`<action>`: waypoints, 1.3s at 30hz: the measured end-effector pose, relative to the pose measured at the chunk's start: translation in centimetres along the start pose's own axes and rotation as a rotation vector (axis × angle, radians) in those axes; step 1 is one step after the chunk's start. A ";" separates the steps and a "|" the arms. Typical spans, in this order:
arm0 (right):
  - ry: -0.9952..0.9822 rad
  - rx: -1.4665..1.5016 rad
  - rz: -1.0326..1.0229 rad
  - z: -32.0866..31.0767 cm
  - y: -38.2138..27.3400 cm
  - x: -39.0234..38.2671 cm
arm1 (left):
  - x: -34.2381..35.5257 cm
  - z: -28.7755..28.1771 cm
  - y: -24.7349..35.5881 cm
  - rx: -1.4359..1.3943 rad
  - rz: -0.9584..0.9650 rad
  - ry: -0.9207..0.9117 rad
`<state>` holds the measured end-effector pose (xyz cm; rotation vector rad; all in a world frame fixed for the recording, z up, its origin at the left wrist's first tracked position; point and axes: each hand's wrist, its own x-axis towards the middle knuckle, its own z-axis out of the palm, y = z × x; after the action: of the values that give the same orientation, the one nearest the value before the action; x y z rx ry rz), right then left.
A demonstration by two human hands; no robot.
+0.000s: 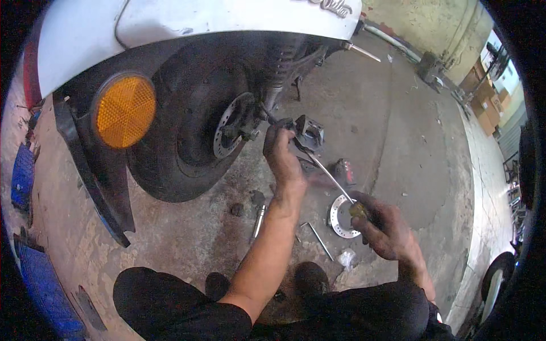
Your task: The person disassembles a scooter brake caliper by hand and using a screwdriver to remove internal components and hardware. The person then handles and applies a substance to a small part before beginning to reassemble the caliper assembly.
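Observation:
My left hand (282,156) is closed around a dark metal brake caliper (310,134), held up beside the scooter's rear wheel (170,165). A dark hose seems to run from the caliper toward the shock absorber (275,91). In my right hand (393,226) is a screwdriver (328,174), gripped by its yellowish handle, its long shaft slanting up to the caliper. The tip meets the caliper's lower side; exactly where it touches is hidden. On the wheel hub sits a drilled brake disc (224,136), apart from the caliper.
On the concrete floor lie a loose brake disc (334,220), an L-shaped hex key (319,243), a chrome socket tool (259,223), a red-and-black tool (345,170) and a small plastic bag (346,259). The white scooter body (199,17) with an orange reflector (125,109) overhangs the wheel.

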<state>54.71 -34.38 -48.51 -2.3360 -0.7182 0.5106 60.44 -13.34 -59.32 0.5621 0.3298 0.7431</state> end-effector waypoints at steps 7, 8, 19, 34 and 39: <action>0.048 0.512 0.116 3.6 1.8 1.6 | 0.3 1.1 0.0 -0.071 -0.066 0.044; 0.160 0.465 0.005 4.8 2.6 1.6 | 0.4 1.5 0.0 -0.164 -0.096 0.029; 0.155 0.680 0.021 4.4 3.1 1.3 | 0.8 1.5 1.7 -0.206 -0.146 0.014; -0.013 -0.100 0.266 21.6 20.7 2.4 | 3.6 -4.2 6.5 -0.300 -0.296 -0.461; -0.037 -0.233 -0.008 29.1 24.7 0.9 | 1.8 -1.3 6.0 -0.257 -0.328 -0.373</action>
<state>49.31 -36.60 -86.23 -2.5436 -0.8441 0.4905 57.82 -7.97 -57.04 0.3791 -0.0235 0.3447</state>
